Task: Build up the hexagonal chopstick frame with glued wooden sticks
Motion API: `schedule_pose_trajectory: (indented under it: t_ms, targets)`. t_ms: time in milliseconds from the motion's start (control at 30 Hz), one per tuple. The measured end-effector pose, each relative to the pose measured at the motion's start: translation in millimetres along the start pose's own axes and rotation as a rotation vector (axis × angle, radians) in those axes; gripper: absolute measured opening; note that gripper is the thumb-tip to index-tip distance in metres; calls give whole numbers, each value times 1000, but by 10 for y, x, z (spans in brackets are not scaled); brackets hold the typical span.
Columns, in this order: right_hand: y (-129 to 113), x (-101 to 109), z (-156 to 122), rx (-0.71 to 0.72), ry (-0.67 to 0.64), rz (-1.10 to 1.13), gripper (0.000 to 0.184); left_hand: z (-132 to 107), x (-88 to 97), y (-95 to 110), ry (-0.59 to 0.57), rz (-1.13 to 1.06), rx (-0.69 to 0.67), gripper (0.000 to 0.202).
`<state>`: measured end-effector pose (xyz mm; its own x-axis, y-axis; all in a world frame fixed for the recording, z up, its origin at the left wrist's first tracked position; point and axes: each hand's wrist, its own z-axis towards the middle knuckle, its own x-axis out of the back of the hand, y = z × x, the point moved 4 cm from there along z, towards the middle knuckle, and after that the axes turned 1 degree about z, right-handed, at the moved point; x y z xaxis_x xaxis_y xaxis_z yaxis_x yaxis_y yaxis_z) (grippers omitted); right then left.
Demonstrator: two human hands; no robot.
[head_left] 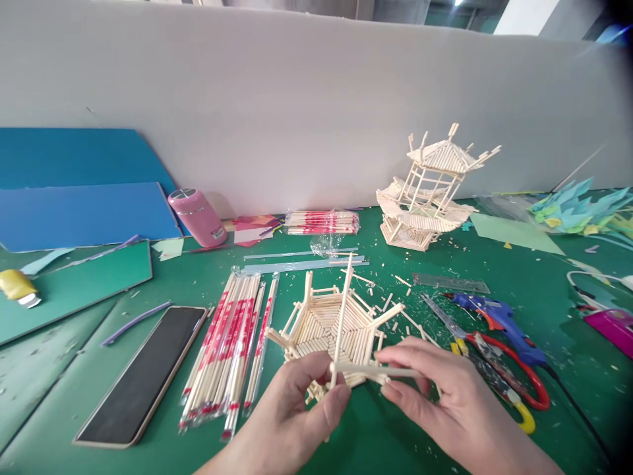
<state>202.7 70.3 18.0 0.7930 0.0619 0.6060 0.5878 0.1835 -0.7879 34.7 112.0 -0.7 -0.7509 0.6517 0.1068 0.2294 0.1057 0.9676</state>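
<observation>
Between finger and thumb, my left hand pinches a thin wooden stick that points up and away. My right hand grips a second wooden stick, lying crosswise. Its left end meets the first stick near my left fingertips; whether the two are joined, I cannot tell. Just beyond and below both hands sits a many-sided frame of wooden sticks, with short posts at its corners. My fingers partly hide its near side.
Wrapped chopsticks and a phone lie left. A pink flask stands behind. A stick pavilion stands back right. Scissors, a blue glue gun and a clear ruler lie right, with stick scraps around.
</observation>
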Motion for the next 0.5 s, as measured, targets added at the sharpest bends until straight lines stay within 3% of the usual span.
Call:
schedule_pose_trajectory:
  t_ms: [267,500]
  targets:
    - [41,271,-60,54,-30,-336,21,-17,-2,-11,-50,19,42,24]
    - [116,382,-103,48,-86,-464,23,-1,-5,3,-59,17,-4,23]
